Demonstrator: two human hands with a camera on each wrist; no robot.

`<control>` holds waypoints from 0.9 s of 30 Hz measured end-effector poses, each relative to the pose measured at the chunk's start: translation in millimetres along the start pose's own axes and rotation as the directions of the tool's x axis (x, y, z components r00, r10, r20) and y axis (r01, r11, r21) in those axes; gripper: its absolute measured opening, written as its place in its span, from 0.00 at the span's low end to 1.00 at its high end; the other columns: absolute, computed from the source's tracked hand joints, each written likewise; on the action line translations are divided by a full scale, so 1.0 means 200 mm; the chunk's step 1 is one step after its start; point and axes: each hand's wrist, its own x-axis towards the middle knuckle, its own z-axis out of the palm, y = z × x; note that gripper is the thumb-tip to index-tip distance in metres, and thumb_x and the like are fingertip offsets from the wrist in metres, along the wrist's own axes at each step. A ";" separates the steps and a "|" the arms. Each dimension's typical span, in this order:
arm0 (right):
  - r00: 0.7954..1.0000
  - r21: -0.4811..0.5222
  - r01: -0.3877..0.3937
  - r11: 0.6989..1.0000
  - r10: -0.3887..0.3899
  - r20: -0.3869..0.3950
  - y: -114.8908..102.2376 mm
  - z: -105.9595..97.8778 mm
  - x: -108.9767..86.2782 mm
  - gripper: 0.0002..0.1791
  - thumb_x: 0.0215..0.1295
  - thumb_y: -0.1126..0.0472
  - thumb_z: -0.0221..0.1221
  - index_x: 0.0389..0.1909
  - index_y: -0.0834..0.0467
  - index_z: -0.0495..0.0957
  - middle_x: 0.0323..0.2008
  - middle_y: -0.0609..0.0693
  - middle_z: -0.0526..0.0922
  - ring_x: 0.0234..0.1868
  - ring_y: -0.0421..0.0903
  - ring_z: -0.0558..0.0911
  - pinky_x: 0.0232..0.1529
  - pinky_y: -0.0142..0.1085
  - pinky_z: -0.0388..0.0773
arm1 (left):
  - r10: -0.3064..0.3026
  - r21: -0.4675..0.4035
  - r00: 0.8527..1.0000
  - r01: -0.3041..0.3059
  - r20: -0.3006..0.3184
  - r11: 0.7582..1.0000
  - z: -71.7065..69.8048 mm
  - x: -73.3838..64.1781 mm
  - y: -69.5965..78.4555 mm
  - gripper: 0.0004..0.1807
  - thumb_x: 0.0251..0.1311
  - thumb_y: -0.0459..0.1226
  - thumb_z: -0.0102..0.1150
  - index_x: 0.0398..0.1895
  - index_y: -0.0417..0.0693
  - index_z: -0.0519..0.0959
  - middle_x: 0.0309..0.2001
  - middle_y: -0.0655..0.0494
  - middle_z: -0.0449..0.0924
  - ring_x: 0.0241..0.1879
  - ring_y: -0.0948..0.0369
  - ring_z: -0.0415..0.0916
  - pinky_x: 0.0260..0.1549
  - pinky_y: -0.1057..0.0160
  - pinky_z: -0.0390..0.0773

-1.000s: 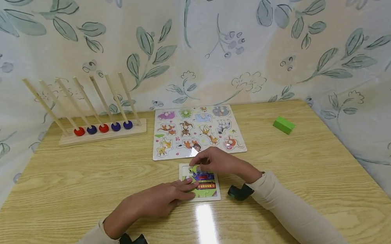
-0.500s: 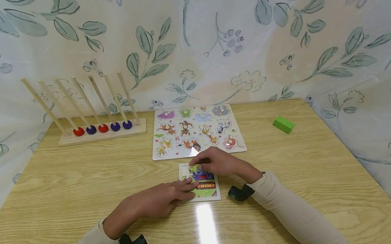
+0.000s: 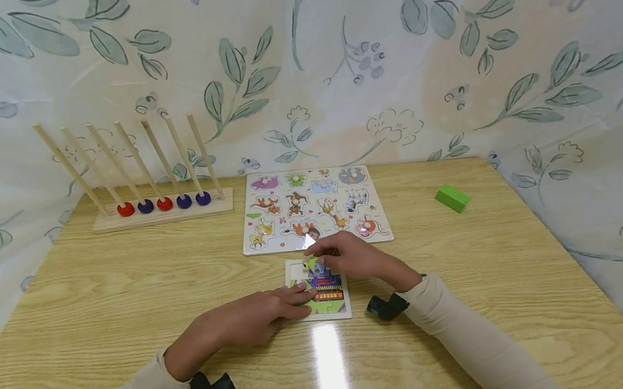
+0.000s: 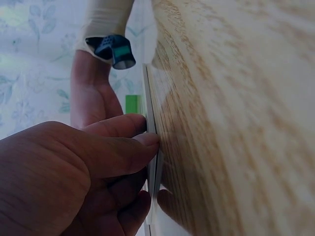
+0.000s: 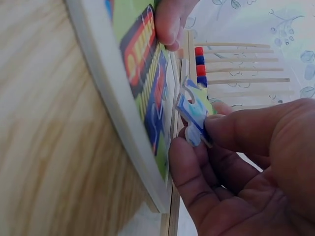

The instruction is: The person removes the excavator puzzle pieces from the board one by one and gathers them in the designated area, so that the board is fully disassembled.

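A small square jigsaw puzzle (image 3: 329, 296) in a pale frame lies on the table, with a colourful vehicle picture partly filled in. My left hand (image 3: 256, 319) rests its extended fingers on the puzzle's left side; in the left wrist view the thumb (image 4: 142, 142) touches the frame's edge. Above the puzzle's upper part, my right hand (image 3: 354, 258) pinches a loose puzzle piece (image 5: 194, 110) between thumb and fingers. That piece is blue and green with rounded tabs, held tilted and apart from the board in the right wrist view. An unfilled pale area shows at the puzzle's upper left.
Behind the puzzle lies a white animal peg puzzle board (image 3: 315, 210). A wooden rack (image 3: 164, 216) with upright rods and several red and blue rings stands at the back left. A green block (image 3: 452, 198) sits at the right. A floral cloth (image 3: 299, 70) hangs behind the table.
My right hand has risen slightly and moved a little away, lifting the puzzle piece with it. My left hand stays in place on the puzzle.
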 end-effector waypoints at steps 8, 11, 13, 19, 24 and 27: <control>0.999 -0.010 -0.013 1.000 0.013 -0.048 0.01 -0.01 -0.02 0.13 0.68 0.71 0.55 0.49 0.62 0.83 0.43 0.49 0.84 0.39 0.40 0.80 0.39 0.33 0.78 | -0.012 -0.002 1.000 0.012 0.001 1.000 0.01 0.00 0.00 0.22 0.70 0.27 0.49 0.65 0.46 0.74 0.72 0.54 0.60 0.71 0.55 0.55 0.66 0.54 0.61; 0.999 -0.013 -0.018 1.000 0.018 -0.049 0.00 -0.02 -0.03 0.12 0.69 0.71 0.55 0.48 0.62 0.83 0.44 0.49 0.84 0.40 0.41 0.80 0.39 0.33 0.78 | -0.012 0.000 1.000 0.012 0.002 1.000 0.01 0.00 -0.01 0.22 0.70 0.27 0.50 0.65 0.46 0.74 0.72 0.55 0.60 0.71 0.55 0.55 0.66 0.54 0.61; 0.999 -0.022 -0.019 1.000 0.018 -0.050 0.00 -0.03 -0.03 0.13 0.69 0.71 0.55 0.48 0.61 0.84 0.44 0.49 0.84 0.41 0.41 0.80 0.40 0.33 0.78 | -0.009 0.003 1.000 0.009 0.003 1.000 0.01 0.00 -0.01 0.22 0.70 0.27 0.49 0.65 0.46 0.74 0.72 0.55 0.60 0.71 0.55 0.55 0.66 0.54 0.61; 0.998 -0.018 -0.009 1.000 0.008 -0.060 0.02 -0.07 -0.06 0.13 0.69 0.71 0.54 0.47 0.61 0.84 0.44 0.50 0.85 0.37 0.40 0.79 0.35 0.32 0.76 | -0.010 -0.008 1.000 0.010 0.004 1.000 0.01 0.00 0.00 0.22 0.70 0.27 0.49 0.66 0.46 0.73 0.72 0.55 0.59 0.71 0.56 0.54 0.66 0.54 0.60; 0.998 -0.022 0.011 1.000 -0.013 -0.065 0.05 -0.10 -0.08 0.14 0.69 0.72 0.53 0.47 0.61 0.85 0.44 0.51 0.85 0.34 0.40 0.79 0.32 0.32 0.75 | -0.023 -0.020 1.000 0.023 0.009 1.000 0.00 -0.01 0.01 0.21 0.71 0.28 0.49 0.65 0.46 0.74 0.72 0.55 0.60 0.71 0.56 0.54 0.66 0.54 0.60; 0.997 -0.033 0.020 0.999 -0.022 -0.072 0.06 -0.13 -0.10 0.14 0.69 0.72 0.53 0.46 0.62 0.85 0.43 0.51 0.85 0.31 0.40 0.78 0.30 0.31 0.73 | -0.026 -0.017 1.000 0.026 0.010 1.000 0.00 -0.01 0.01 0.21 0.71 0.28 0.49 0.66 0.46 0.73 0.72 0.55 0.59 0.71 0.55 0.54 0.66 0.54 0.59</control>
